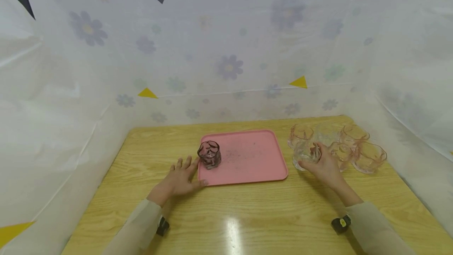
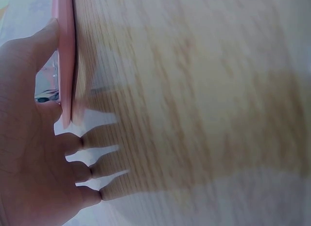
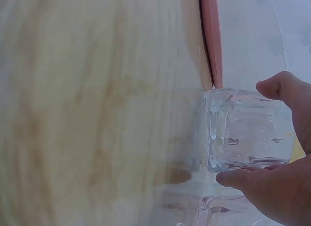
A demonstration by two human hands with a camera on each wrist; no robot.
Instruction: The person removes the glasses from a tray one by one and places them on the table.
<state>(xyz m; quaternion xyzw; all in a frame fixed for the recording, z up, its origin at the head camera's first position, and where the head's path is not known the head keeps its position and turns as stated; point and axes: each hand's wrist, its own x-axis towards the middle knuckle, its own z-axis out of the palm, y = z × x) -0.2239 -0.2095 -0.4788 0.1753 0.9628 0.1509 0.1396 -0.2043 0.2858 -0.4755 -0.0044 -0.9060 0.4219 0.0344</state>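
A pink tray (image 1: 253, 164) lies on the wooden table, with a dark purple glass cup (image 1: 209, 156) standing near its left edge. My left hand (image 1: 178, 180) is spread beside that edge, and in the left wrist view its thumb touches the tray rim (image 2: 68, 56). To the right of the tray, my right hand (image 1: 326, 169) holds a clear glass cup (image 1: 301, 156) between thumb and fingers. The right wrist view shows this clear cup (image 3: 250, 131) upright, its base at the table. Part of its right side is hidden by the hand.
Several pink-tinted glasses (image 1: 369, 158) and another clear glass (image 1: 326, 132) crowd around and behind my right hand. Pale flowered sheeting (image 1: 226, 101) closes off the back and both sides of the table (image 1: 226, 211).
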